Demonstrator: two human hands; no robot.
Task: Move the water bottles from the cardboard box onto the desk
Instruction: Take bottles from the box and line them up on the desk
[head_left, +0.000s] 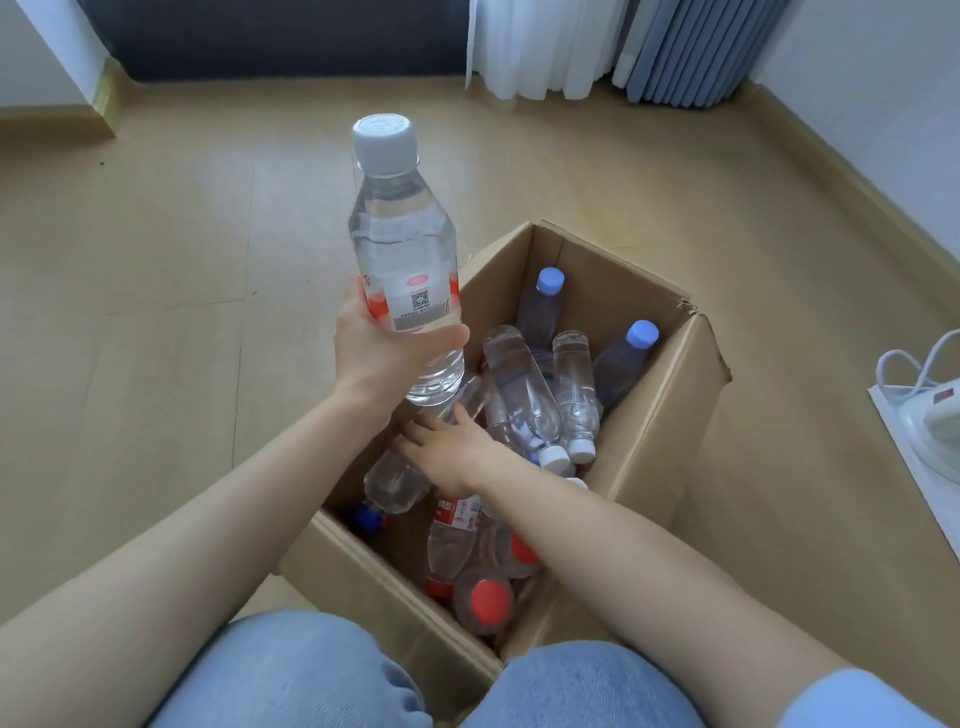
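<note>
An open cardboard box (670, 415) stands on the floor between my knees, holding several clear water bottles with white, blue and red caps. My left hand (371, 353) grips the lower half of a white-capped bottle (400, 244) with a red and white label, held upright above the box's left edge. My right hand (447, 452) reaches down into the box, its fingers lying on a clear bottle (400, 478) with a dark blue cap. Whether those fingers curl round that bottle is hidden. No desk is in view.
Wooden floor (208, 312) spreads to the left and beyond the box. White and blue curtains (597, 47) hang at the back. A white power strip with cables (930, 410) lies on white paper at the right edge. My knees in blue jeans (311, 675) flank the box.
</note>
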